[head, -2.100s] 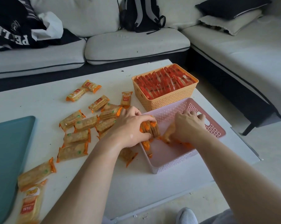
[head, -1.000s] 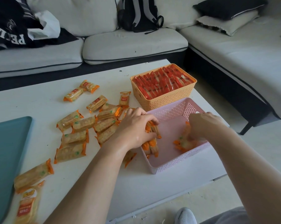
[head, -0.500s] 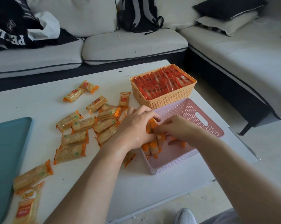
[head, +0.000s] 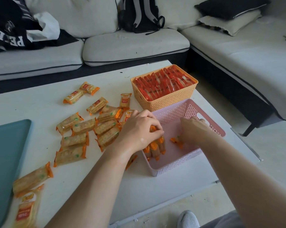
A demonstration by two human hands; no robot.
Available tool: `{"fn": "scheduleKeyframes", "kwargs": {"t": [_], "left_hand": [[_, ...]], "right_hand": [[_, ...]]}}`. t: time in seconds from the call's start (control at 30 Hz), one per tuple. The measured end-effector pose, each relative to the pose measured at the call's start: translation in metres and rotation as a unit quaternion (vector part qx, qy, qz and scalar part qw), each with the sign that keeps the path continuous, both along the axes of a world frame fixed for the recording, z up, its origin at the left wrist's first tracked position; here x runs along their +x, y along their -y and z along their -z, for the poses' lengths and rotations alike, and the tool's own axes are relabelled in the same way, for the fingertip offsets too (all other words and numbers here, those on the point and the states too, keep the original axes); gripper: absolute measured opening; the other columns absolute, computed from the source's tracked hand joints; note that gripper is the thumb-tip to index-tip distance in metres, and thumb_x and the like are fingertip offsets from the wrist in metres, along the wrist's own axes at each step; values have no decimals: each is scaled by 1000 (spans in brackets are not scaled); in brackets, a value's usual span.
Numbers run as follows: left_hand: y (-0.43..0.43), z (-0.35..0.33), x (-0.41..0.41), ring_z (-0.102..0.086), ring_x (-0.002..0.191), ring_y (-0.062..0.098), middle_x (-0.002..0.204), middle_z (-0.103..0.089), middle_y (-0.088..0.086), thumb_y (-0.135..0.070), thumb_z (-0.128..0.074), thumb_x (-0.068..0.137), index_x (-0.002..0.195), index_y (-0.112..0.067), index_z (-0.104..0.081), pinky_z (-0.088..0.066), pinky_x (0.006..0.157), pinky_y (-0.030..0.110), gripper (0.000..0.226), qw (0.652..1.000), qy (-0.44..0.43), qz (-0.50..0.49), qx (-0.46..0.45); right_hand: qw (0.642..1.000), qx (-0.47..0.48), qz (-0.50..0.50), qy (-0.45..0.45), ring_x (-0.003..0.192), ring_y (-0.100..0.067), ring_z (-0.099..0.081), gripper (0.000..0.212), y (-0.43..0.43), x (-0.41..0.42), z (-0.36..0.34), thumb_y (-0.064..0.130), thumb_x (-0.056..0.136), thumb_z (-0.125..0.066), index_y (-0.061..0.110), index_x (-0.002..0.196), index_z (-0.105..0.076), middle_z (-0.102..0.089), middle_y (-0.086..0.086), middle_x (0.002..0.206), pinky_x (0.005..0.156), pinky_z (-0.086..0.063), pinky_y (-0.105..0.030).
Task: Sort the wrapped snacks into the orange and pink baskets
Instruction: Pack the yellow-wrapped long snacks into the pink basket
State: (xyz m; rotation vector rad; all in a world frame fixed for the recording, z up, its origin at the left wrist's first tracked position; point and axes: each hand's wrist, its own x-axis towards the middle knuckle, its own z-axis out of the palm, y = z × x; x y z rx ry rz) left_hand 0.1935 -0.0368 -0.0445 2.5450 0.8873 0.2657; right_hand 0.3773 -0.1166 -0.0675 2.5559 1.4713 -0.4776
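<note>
Cracker packets (head: pixel 158 146) stand on end against the left wall of the pink basket (head: pixel 171 168), bunched in my left hand (head: pixel 139 129), whose fingers curl round them. My right hand (head: pixel 194 130) reaches into the same basket, down over a single packet (head: pixel 176 141) on its floor; the fingers are hidden, so I cannot tell whether it grips. Just behind stands the orange basket (head: pixel 168 101), packed with red packets (head: pixel 162 84). Loose packets (head: pixel 83 125) lie scattered on the counter (head: pixel 40 104) left of my left hand, near a teal tray (head: pixel 4 145).
</note>
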Motion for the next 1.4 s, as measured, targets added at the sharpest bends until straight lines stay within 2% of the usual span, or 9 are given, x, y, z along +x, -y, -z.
{"fn": "scheduleKeyframes", "kwargs": {"t": [0.13,0.23,0.33,0.57,0.73,0.9,1.07,1.2,1.4], "left_hand": [[2,3,3,-35,110,13,116,-52,-16,-45,-74,89,101,-40,-73,-29,92,27,13,1000,15,-12,-1],[1,4,2,-34,111,14,115,-48,-16,-43,-71,90,111,-41,-70,-26,90,26,22,1000,11,-9,-7],[0,4,3,-34,113,14,117,-49,-16,-44,-71,89,109,-42,-71,-27,91,27,20,1000,10,-9,-10],[0,8,3,-38,114,17,119,-54,-11,-47,-71,89,107,-41,-72,-27,91,27,19,1000,19,-10,-6],[0,7,2,-36,116,16,121,-54,-11,-45,-72,90,108,-40,-72,-27,92,27,19,1000,19,-17,-14],[0,6,2,-36,116,16,121,-54,-12,-44,-72,88,109,-41,-71,-28,89,28,21,1000,18,-19,-14],[1,7,2,-39,118,17,122,-55,-10,-44,-73,88,108,-39,-72,-29,89,29,21,999,20,-27,-10],[-1,8,2,-42,116,18,119,-59,-7,-43,-78,85,104,-36,-74,-32,90,30,20,999,38,-31,-21],[-2,5,-4,-47,115,19,115,-64,-7,-37,-77,84,99,-36,-78,-41,99,38,15,998,49,-25,-41]], "right_hand": [[999,-30,30,-9,112,-32,-56,52,3,-7,-16,47,80,-77,17,117,-57,-65,-5,110,76,-46,-35],[1000,18,22,-1,93,-29,-59,17,8,-7,-34,16,87,-66,15,104,-61,-64,-7,102,72,-48,-33],[996,83,13,-3,95,-30,-62,37,8,-5,-37,2,89,-58,13,124,-61,-68,-11,116,80,-55,-37],[992,-119,-14,-37,96,-24,-63,54,9,-6,-18,43,80,-77,18,126,-62,-66,-2,113,83,-54,-32],[991,-97,-39,-88,92,-23,-66,27,10,0,-25,29,86,-73,13,108,-72,-72,-4,107,72,-50,-30],[990,22,-31,-138,89,-22,-70,42,23,-2,-59,60,77,-77,20,90,-76,-75,1,92,84,-59,-44],[985,34,-43,-162,73,-22,-67,23,40,-17,-74,42,70,-82,20,76,-78,-74,0,79,67,-56,-39],[986,85,-33,-139,54,-15,-49,33,36,-46,-59,42,82,-72,10,74,-70,-58,-1,65,46,-37,-23],[970,47,-53,-231,56,-14,-44,36,39,-81,-46,46,83,-70,25,62,-49,-48,7,61,57,-40,-30]]}}
